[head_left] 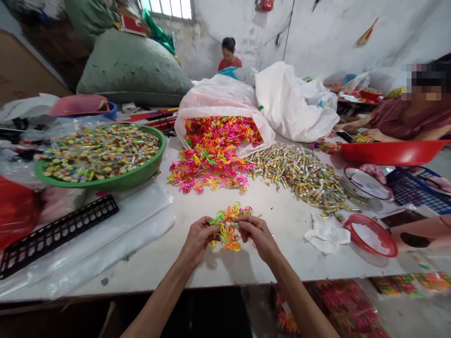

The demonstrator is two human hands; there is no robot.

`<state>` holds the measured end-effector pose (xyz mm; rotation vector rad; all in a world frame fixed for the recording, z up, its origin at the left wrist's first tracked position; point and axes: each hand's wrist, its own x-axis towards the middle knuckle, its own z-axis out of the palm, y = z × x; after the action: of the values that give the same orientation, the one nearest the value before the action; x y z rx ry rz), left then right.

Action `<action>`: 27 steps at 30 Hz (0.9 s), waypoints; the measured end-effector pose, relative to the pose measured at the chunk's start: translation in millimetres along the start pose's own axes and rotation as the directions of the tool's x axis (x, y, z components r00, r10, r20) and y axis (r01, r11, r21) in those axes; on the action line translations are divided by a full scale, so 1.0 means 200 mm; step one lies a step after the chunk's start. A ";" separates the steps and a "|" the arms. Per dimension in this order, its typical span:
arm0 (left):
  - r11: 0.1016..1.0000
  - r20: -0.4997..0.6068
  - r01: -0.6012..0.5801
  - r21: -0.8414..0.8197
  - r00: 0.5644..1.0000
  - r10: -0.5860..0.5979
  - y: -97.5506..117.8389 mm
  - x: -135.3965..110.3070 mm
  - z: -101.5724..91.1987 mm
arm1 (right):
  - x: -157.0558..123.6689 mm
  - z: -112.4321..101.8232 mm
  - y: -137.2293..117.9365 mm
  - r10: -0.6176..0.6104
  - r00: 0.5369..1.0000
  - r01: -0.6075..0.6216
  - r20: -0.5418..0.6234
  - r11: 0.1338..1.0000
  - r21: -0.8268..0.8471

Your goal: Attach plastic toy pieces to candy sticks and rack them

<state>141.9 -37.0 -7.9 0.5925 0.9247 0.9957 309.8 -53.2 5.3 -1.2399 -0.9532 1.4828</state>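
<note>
Both of my hands hold a tangle of neon yellow, orange and green plastic loops (228, 227) above the white table (148, 267). My left hand (199, 241) pinches its left side, and my right hand (259, 237) grips its right side. Beyond them, a heap of similar pink, orange and yellow loops (211, 155) spills from a white sack (220, 98). Beside that heap lies a spread of small clear-wrapped tubes with coloured contents (296, 173).
A green basin of wrapped pieces (100, 157) and a black plastic rack (56, 234) lie left. A red basin (391, 152), red basket (369, 234) and crumpled white cloth (327, 232) lie right. A co-worker's hands (355, 131) work beyond the basin; another person (229, 58) sits behind.
</note>
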 end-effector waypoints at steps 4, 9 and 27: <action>0.999 0.077 0.020 -0.046 0.997 -0.016 0.00 -0.05 0.02 | -0.01 0.02 0.04 0.025 0.999 -0.027 0.025 0.993 0.114; 0.991 0.185 0.118 -0.067 0.977 -0.103 0.01 -0.06 0.01 | -0.03 -0.02 0.03 0.060 0.984 -0.085 0.168 0.986 0.144; 0.960 0.000 -0.072 0.271 0.997 0.075 -0.05 0.00 0.04 | -0.08 0.01 0.04 -0.045 0.992 0.023 -0.118 0.983 -0.181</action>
<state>152.7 -41.6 -12.0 0.8577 1.0631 0.9456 306.6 -69.7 2.7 -1.4197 -1.0384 1.3013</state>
